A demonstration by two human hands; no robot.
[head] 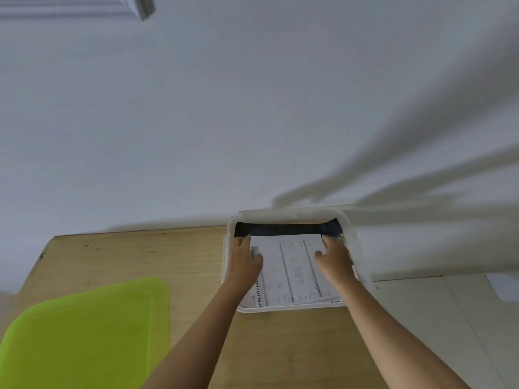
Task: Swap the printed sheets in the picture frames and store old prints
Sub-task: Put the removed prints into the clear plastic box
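- Two hands reach into a white bin [289,216] standing at the far right of the wooden table [280,346].
- Left hand [247,262] grips the left edge of the printed sheet [292,265], thumb on top.
- Right hand [334,259] grips the right edge, thumb on top, fingers curled.
- Sheet lies inside the bin over more paper; a dark item [280,229] shows past its far edge.
- Lime-green mat [84,332] lies near left, apart from the bin.
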